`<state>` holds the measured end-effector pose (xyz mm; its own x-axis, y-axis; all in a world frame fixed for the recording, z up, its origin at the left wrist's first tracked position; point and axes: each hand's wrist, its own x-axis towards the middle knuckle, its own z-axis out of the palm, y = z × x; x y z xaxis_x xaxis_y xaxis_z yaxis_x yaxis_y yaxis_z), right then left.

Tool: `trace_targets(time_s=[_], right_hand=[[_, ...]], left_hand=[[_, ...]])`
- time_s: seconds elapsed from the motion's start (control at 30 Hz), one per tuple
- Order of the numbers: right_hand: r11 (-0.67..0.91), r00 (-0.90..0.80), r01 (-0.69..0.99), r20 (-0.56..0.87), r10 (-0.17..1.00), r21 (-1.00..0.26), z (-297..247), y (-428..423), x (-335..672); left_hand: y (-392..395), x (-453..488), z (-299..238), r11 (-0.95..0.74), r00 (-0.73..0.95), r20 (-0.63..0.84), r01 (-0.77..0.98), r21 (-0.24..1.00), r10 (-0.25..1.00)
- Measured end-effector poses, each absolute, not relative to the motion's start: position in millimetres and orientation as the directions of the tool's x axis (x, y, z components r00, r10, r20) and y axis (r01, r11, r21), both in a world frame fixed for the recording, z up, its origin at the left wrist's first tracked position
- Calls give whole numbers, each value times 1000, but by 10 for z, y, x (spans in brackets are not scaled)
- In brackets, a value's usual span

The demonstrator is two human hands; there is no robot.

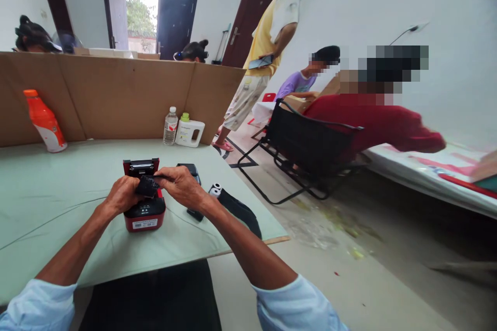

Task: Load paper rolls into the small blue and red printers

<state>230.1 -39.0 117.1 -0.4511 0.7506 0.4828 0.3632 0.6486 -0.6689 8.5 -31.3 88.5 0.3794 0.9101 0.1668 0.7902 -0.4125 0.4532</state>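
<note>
A small red and black printer point(144, 216), apparently for labels or receipts, stands on the table with its lid point(142, 166) raised. Above its opening, my left hand point(123, 195) is closed on a small black object point(147, 186) with fine markings or ridges; its exact kind is unclear. My right hand point(181, 184) comes in from the other side, fingers pinched on a thin dark piece point(159, 176) beside that object. Whether the two dark pieces are joined I cannot tell. The fingers hide part of the printer's inside.
Right of the printer lie dark devices point(189, 169), small white rolls point(215, 190) and a black pouch point(240, 211). An orange bottle point(45, 121), a clear bottle point(170, 126) and a white jug point(189, 132) stand by the cardboard screen point(128, 98). A cable crosses the table's left. Several people are nearby.
</note>
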Motion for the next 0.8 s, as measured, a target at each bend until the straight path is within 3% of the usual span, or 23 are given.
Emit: trace_targets(time_s=[0.5, 0.7, 0.8], right_hand=[[674, -487, 440, 472, 734, -594, 1099, -411, 2255], [692, -504, 447, 480, 718, -567, 1116, -410, 2242], [697, -514, 483, 473, 715, -529, 1105, -405, 2242]], left_hand=[[-243, 39, 871, -461, 450, 126, 800, 383, 884], [-197, 120, 903, -421, 418, 60, 883, 207, 907], [-193, 176, 903, -398, 392, 68, 899, 183, 917]])
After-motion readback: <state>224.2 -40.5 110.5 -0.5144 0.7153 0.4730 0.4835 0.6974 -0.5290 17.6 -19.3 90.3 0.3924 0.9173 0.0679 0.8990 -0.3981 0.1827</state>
